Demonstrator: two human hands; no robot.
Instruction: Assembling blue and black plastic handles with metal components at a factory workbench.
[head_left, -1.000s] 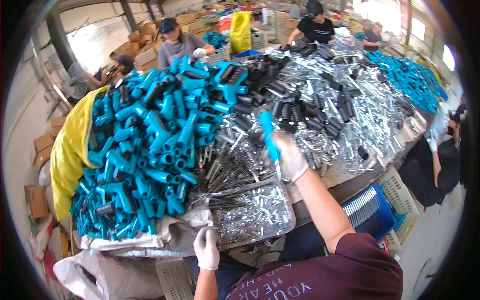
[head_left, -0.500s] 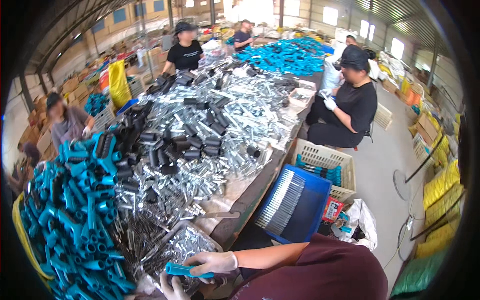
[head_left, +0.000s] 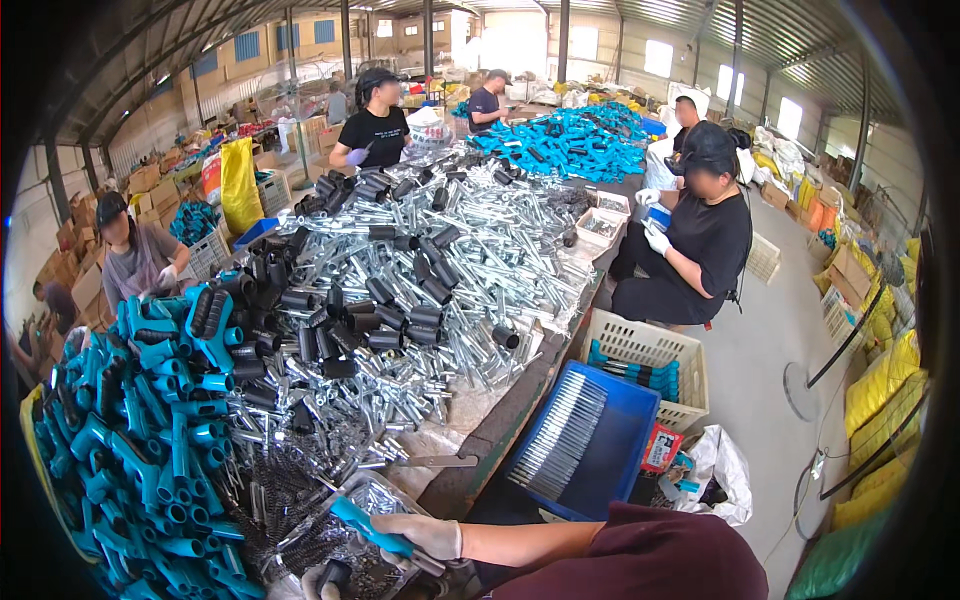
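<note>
My gloved right hand [head_left: 428, 533] is closed around a teal plastic handle [head_left: 358, 518] above the table's near edge. A silver metal piece [head_left: 428, 564] shows at the handle's lower end. My gloved left hand [head_left: 314, 580], partly cut off by the lower edge, has its fingers around a short black sleeve [head_left: 336, 573]. Under and behind my hands is a tray [head_left: 420, 497] of small metal parts. Dark springs [head_left: 285, 490] lie heaped beside it, and a flat metal bar [head_left: 440, 461] lies just beyond.
Teal handles [head_left: 150, 440] pile up at the left. Metal rods [head_left: 480, 260] and black sleeves [head_left: 425, 315] cover the table. At the right stand a blue bin [head_left: 610, 470] with metal pieces in a row and a cream crate [head_left: 690, 350]. Several people work around the table.
The teal handle has tilted, its lower end now toward me with metal showing there. My left hand has come away from the handle, down to the lower edge, and holds a black sleeve.
</note>
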